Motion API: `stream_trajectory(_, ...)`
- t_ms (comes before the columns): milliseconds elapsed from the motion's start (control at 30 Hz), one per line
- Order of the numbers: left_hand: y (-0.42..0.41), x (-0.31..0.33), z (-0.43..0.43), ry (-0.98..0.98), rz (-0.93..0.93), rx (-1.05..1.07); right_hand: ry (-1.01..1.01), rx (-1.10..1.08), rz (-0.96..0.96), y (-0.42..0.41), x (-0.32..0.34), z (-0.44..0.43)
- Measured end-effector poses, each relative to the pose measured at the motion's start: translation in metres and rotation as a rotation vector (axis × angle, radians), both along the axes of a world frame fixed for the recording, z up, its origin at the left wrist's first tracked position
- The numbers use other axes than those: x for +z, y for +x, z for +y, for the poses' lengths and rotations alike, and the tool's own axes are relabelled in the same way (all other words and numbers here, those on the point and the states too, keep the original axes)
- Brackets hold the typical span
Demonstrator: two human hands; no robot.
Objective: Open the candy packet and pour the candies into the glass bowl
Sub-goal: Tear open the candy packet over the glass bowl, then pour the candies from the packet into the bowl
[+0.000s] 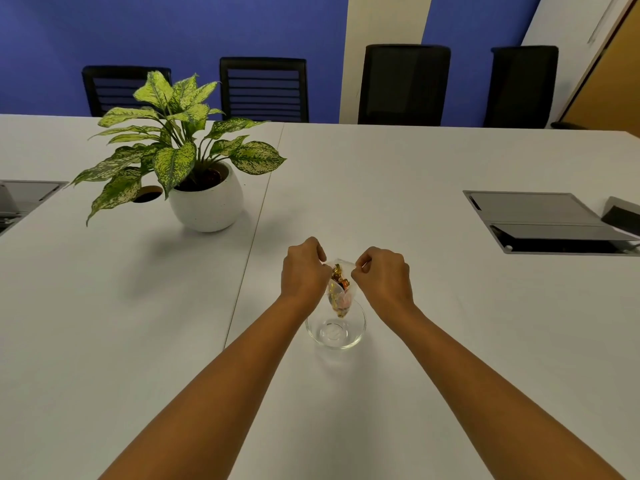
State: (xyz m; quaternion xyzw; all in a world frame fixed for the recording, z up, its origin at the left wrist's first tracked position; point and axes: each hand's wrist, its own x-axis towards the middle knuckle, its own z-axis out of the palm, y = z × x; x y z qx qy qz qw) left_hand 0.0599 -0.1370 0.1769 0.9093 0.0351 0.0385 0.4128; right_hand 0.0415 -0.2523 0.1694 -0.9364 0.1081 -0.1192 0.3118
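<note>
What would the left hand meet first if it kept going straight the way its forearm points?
Probably nothing nearby: past the left hand, pinching the candy packet, only bare table shows, then a chair. The plant sits well left. Depth is uncertain.

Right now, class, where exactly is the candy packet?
In the head view, the candy packet hangs low and centre, pinched at its top between the left hand and right hand, directly above the glass bowl.

White conf table [381, 174], blue wall [173, 29], 4 black chairs [264, 89], potted plant [194, 168], flip-up cable boxes [540, 220].
</note>
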Motion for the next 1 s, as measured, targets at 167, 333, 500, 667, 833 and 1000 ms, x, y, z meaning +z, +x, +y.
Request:
stream_trajectory(167,-0.005,-0.004,-0.011,-0.08,0.112,0.01,0.06,-0.025,0.003,0.001,0.003,0.005)
stream_trajectory(333,-0.005,-0.003,-0.009,-0.104,0.166,0.036,-0.009,0.028,-0.015,-0.001,0.003,-0.002)
stream_trajectory(500,-0.004,-0.004,-0.011,-0.085,0.13,0.051,0.001,0.038,0.077,-0.005,0.002,-0.002)
stream_trajectory(667,-0.004,0.001,-0.011,0.044,0.141,-0.069,0.026,0.072,0.205,-0.008,0.004,0.004)
stream_trajectory(833,-0.006,0.005,-0.006,0.146,0.134,-0.155,-0.005,0.117,0.243,-0.005,0.003,0.001)
stream_trajectory(1000,-0.009,0.004,-0.004,0.106,0.05,-0.087,0.16,0.05,0.191,-0.007,0.001,0.001)
